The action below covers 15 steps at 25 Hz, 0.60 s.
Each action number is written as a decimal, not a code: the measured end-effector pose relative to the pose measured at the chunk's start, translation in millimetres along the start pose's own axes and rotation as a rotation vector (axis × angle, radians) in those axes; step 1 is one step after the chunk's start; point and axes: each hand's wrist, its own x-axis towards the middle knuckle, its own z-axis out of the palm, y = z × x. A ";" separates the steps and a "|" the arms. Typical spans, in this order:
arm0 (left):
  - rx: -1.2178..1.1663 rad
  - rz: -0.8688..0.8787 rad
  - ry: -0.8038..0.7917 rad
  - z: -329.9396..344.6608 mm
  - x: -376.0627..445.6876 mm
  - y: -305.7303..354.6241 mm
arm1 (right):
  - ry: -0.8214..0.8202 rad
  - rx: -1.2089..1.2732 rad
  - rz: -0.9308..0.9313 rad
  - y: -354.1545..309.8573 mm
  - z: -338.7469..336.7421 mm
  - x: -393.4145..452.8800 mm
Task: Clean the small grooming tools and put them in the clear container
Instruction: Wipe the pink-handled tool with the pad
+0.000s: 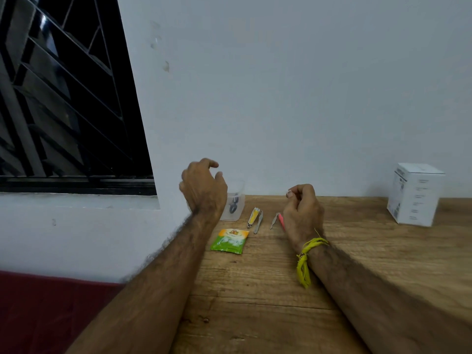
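On my far left I see a dark window with slanted black bars, set in a smooth pale wall, and below it a dull red surface. The table is rough-grained brown wood. My left hand hangs raised in front of the clear container, fingers loosely curled and apart, gripping nothing that I can make out. The container is a small see-through plastic box at the table's back edge; a dark looped tool lies inside it, too blurred to name. Just in front lies a flat green and orange sachet. To its right are a yellow nail clipper and a thin metal tool, side by side on the wood. Next come grey tweezers and a pink tool, partly hidden by my right hand. That hand's fingers are curled inward; whether they pinch anything I cannot tell. A yellow thread circles its wrist. Far right stands a white cardboard box.
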 end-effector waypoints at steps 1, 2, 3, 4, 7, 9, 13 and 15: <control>-0.031 0.109 0.039 -3.4 -5.2 7.4 | 0.011 -0.004 0.011 1.3 -2.3 2.3; -0.071 0.202 0.047 -6.2 -12.0 15.1 | 0.020 -0.009 0.019 2.6 -5.4 4.1; -0.104 0.272 0.010 -7.8 -20.5 22.1 | 0.027 -0.017 0.026 4.3 -8.4 5.7; -0.121 0.313 -0.072 -8.4 -30.6 27.7 | 0.032 -0.025 0.030 5.2 -11.8 7.1; -0.138 0.257 -0.368 -8.8 -58.5 30.4 | 0.065 -0.046 0.046 7.4 -23.8 10.4; -0.156 0.173 -0.475 -7.6 -68.6 24.8 | 0.094 -0.076 0.028 10.3 -35.1 13.1; -0.091 0.115 -0.657 9.6 -76.7 32.4 | 0.097 -0.149 0.024 19.7 -53.2 14.6; -0.002 0.075 -0.705 21.9 -79.5 44.3 | 0.087 -0.153 0.042 22.6 -56.6 13.7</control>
